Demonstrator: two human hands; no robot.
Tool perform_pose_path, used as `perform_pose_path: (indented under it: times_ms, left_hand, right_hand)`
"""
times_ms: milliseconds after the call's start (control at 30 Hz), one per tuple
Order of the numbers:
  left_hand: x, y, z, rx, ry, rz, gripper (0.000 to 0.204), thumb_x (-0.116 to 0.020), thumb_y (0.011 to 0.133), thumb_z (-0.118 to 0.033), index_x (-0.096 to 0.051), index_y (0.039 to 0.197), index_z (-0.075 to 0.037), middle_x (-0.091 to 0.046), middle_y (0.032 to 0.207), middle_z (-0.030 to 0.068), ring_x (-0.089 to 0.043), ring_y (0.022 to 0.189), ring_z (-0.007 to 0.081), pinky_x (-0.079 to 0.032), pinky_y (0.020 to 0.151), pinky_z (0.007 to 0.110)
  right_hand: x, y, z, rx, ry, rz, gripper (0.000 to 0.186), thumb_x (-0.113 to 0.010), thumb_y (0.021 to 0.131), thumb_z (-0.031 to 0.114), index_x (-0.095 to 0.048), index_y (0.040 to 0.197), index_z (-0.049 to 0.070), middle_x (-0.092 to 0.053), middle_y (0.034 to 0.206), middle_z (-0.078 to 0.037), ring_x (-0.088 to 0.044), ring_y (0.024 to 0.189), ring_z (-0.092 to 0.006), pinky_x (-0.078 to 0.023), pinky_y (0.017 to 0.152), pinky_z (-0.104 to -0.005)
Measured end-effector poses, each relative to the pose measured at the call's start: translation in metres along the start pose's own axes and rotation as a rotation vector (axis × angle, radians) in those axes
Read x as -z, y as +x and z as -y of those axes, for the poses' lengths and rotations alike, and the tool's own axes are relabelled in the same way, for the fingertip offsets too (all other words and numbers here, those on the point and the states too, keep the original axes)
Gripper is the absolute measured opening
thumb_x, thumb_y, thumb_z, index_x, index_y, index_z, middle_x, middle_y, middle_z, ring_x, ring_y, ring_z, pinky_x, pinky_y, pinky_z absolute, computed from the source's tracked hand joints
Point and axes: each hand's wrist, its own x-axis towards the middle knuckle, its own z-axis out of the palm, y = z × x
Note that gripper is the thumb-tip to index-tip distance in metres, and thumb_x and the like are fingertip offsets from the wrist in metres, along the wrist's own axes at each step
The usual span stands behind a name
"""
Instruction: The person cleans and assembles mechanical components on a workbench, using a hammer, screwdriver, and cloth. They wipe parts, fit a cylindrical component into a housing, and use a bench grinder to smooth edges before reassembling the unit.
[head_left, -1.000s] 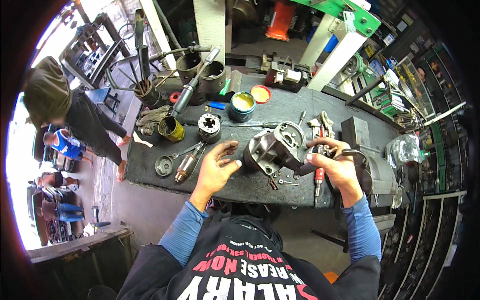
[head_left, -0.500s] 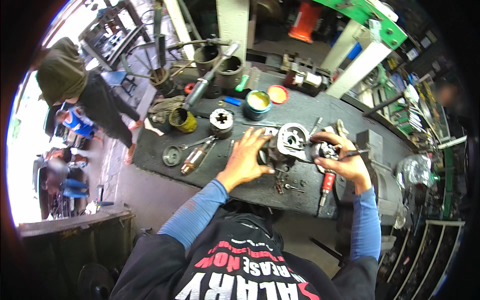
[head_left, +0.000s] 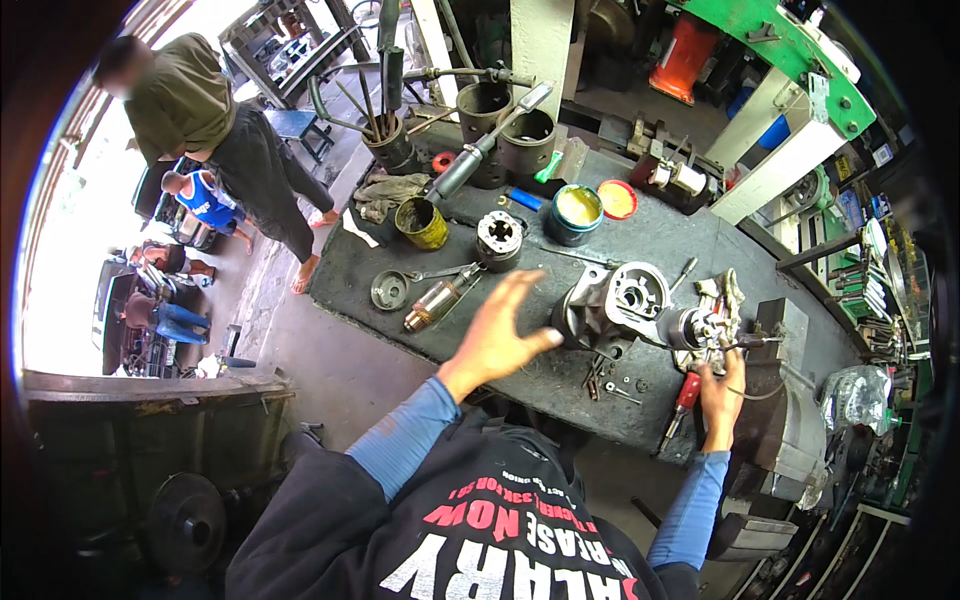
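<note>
My left hand [head_left: 495,345] is open, fingers spread, left of a grey metal starter housing [head_left: 630,300]. At its right end is a cylindrical attachment [head_left: 685,330]. My right hand [head_left: 720,395] is just below that attachment, thumb and forefinger apart, partly hidden by it and a dark cable; whether it touches either is unclear. A red-handled tool [head_left: 686,395] lies beside this hand, near a crumpled rag [head_left: 728,292]. Small fasteners [head_left: 620,388] lie in front of the housing. Left are an armature [head_left: 435,303], a round cap [head_left: 389,290] and a ring-topped cylinder [head_left: 500,240].
Yellow tin [head_left: 420,225], grease can [head_left: 577,215] with red lid [head_left: 617,200], tool pots [head_left: 530,145] and vice-like fixture [head_left: 670,170] stand along the bench [head_left: 360,320]. A green frame [head_left: 820,70] rises behind. A person [head_left: 240,140] is beside the bench; others [head_left: 200,205] are beyond.
The view has shifted. My right hand has loosened and dropped below the attachment. My left hand, earlier on the housing, is now left of it. The standing person has straightened up somewhat.
</note>
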Motion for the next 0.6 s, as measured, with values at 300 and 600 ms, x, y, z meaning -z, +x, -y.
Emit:
perform_pose_path:
  times_ms: [300, 600]
  left_hand:
    - [0.06, -0.014, 0.119, 0.203, 0.683, -0.101, 0.061, -0.089, 0.08, -0.03, -0.064, 0.128, -0.002, -0.065, 0.12, 0.0203, -0.062, 0.113, 0.0402, -0.052, 0.096, 0.049]
    - [0.074, 0.011, 0.124, 0.269, 0.691, 0.15, 0.054, -0.091, 0.075, -0.035, -0.071, 0.109, 0.002, -0.075, 0.102, 0.0266, -0.073, 0.099, 0.0429, -0.056, 0.09, 0.051]
  right_hand:
    - [-0.04, 0.035, -0.051, 0.022, -0.085, -0.332, 0.023, -0.071, 0.093, 0.014, -0.075, 0.112, 0.001, -0.073, 0.101, -0.021, -0.07, 0.097, -0.0425, -0.055, 0.087, -0.0503]
    - [-0.056, 0.051, -0.021, -0.245, -0.192, 0.028, 0.027, -0.075, 0.087, 0.015, -0.074, 0.113, 0.007, -0.075, 0.117, -0.02, -0.071, 0.109, -0.0433, -0.057, 0.096, -0.0506]
